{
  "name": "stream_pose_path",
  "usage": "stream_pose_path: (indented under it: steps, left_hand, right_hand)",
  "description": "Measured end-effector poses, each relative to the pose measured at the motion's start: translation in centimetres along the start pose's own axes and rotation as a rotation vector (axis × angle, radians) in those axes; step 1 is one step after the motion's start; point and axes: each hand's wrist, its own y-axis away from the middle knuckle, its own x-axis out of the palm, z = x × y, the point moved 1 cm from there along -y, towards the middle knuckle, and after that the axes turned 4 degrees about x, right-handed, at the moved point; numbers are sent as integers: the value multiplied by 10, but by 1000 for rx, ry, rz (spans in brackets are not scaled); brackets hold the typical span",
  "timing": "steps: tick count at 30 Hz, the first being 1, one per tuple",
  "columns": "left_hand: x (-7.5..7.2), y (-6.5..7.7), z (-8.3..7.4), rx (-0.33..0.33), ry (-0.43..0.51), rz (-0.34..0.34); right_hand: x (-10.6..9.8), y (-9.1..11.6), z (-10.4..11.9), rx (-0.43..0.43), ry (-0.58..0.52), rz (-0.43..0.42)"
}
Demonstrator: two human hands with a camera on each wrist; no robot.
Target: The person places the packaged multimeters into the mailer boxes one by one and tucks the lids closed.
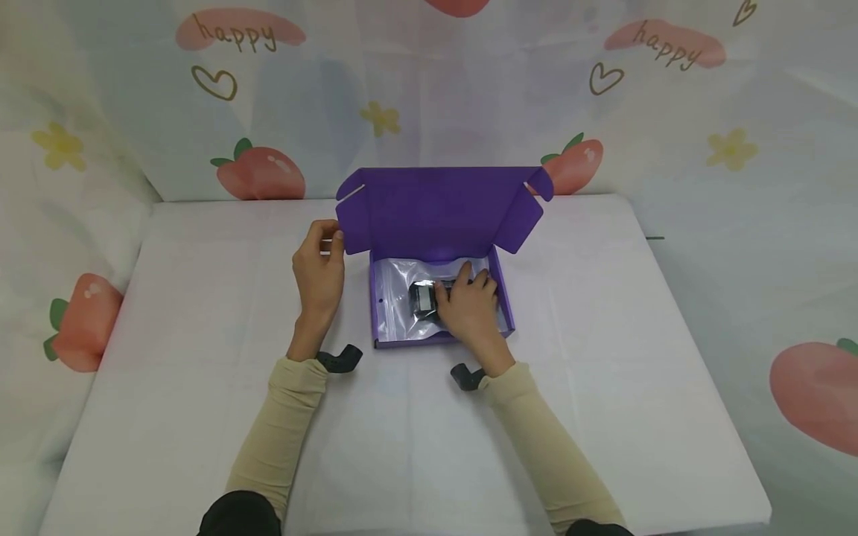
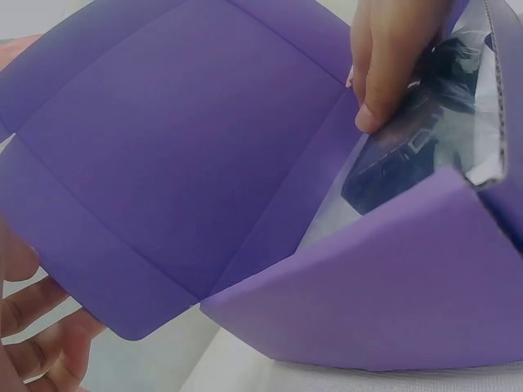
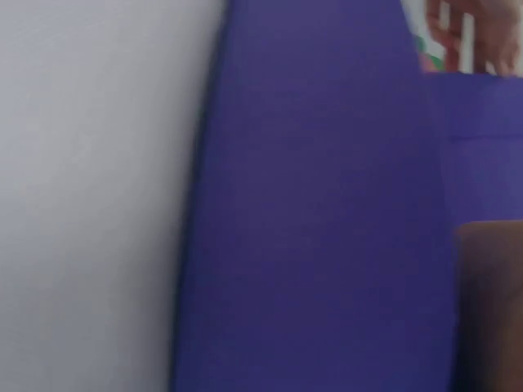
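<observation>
A purple cardboard box [image 1: 442, 341] lies with its lid [image 1: 429, 212] raised at the back. Inside is a clear plastic bag [image 1: 395, 305] holding a dark object [image 1: 424, 299] with a pale rectangle on it. My right hand [image 1: 469, 301] rests on the bag, fingers spread over the dark object; in the left wrist view a fingertip touches this object [image 2: 400, 159]. At the lid's left side flap [image 1: 354, 227], my left hand [image 1: 318, 272] holds the edge with bent fingers. Much of the right wrist view is box wall [image 3: 319, 212].
The box stands on a white-covered table [image 1: 637, 372], near its back edge. Behind it hangs a patterned cloth [image 1: 456, 97] printed with fruit, hearts and flowers. Black curved pieces [image 1: 342, 359] stick out at both wrists.
</observation>
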Motion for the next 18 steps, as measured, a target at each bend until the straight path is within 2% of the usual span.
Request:
stream_pose_path:
  steps: [9, 13, 18]
  left_hand:
    - [-2, -1, 1, 5, -14, 3]
    - [-3, -1, 0, 5, -11, 1]
    - [-2, 1, 0, 9, -13, 8]
  right_hand:
    - [-1, -2, 10, -41, 105, -52]
    - [-1, -8, 12, -50, 86, -68]
    - [3, -15, 9, -20, 57, -29]
